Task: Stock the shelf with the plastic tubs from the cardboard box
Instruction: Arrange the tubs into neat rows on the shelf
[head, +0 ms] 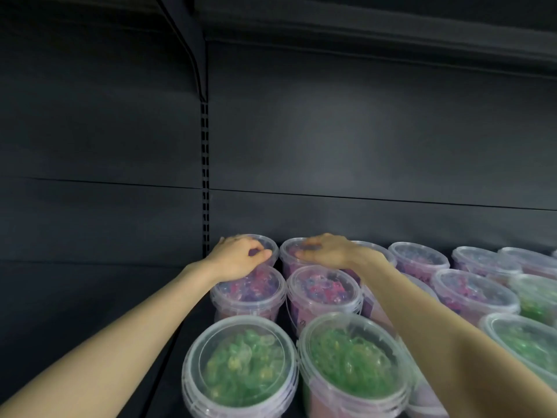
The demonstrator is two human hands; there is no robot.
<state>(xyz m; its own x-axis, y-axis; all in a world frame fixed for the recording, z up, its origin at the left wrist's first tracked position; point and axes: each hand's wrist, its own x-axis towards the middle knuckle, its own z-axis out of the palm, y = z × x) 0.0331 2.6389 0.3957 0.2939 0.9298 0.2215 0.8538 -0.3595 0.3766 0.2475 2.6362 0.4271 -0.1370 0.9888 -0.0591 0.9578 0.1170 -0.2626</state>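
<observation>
Clear plastic tubs with lids stand in rows on a dark shelf point(193, 300). Those at the back hold pink and purple contents; the front ones are green, such as the front-left tub point(241, 366) and its neighbour point(352, 363). My left hand point(238, 257) reaches to the back row, its fingers curled over the lid of the back-left pink tub point(269, 243). My right hand point(328, 250) lies palm down over the lid of the second back pink tub point(288, 262), thumb at the near rim. The cardboard box is out of view.
The shelf's dark back panel point(361, 161) rises right behind the back row, with a slotted upright point(205, 176) at the left. Another shelf point(361, 22) hangs overhead. More pink tubs point(419, 257) and green tubs point(530, 342) fill the right side.
</observation>
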